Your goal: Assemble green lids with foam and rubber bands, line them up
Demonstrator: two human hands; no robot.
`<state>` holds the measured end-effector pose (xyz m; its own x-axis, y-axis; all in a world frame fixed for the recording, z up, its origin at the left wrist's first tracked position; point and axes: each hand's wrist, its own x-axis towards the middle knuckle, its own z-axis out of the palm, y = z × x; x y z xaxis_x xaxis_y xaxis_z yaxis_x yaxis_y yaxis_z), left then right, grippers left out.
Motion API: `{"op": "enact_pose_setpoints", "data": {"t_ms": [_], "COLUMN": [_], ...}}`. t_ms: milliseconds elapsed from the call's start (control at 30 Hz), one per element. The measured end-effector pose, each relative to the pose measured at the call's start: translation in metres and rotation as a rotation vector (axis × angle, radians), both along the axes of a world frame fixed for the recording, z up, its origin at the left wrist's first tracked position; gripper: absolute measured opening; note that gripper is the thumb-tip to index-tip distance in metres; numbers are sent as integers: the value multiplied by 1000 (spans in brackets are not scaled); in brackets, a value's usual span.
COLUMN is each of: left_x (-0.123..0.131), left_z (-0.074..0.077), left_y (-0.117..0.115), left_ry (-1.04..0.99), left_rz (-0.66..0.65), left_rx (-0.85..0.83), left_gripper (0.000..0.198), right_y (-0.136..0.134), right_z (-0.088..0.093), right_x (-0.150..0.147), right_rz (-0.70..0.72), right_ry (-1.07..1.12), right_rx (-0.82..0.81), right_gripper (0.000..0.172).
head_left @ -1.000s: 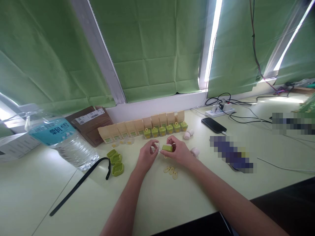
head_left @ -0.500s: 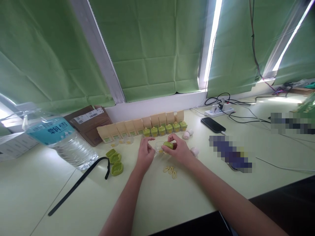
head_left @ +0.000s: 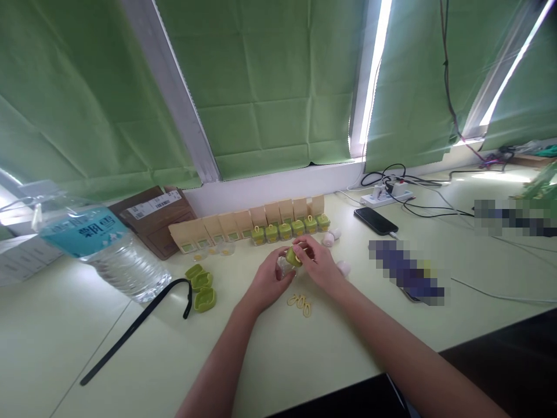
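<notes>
My left hand is closed around a small clear plastic container. In the fingers of my right hand is a green lid, tilted over the container's top; whether the two touch, I cannot tell. Several pale yellow loops lie on the table just below my hands. To the left sit loose green lids. Behind my hands stands a row of green-lidded clear containers, several with a yellow loop on top.
Small kraft paper bags line the back of the table. At left are a big water bottle, a cardboard box and a black strap. Pale pink round pieces, a phone and a power strip lie right.
My left hand has moved right and taken hold of the clear container. My right hand has brought the green lid over it and tilted it.
</notes>
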<state>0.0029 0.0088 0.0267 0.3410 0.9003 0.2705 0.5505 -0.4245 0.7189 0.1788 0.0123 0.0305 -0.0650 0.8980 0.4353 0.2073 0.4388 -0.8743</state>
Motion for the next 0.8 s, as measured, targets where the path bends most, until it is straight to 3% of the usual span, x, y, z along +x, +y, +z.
{"op": "enact_pose_setpoints", "data": {"t_ms": [233,467,800], "left_x": [4,2,-1], "left_z": [-3,-6,-8], "left_y": [1,7,10], "left_ry": [-11,-42,-30], "left_rz": [4,109,177], "left_rx": [165,151,126], "left_gripper": [50,40,32], "right_y": [0,-1,1], "right_z": [1,1,-4], "right_x": [0,0,0], "right_rz": [28,47,59], "right_ry": [-26,40,-146], "right_rx": [-23,-60,-19], "right_gripper": [28,29,43]}}
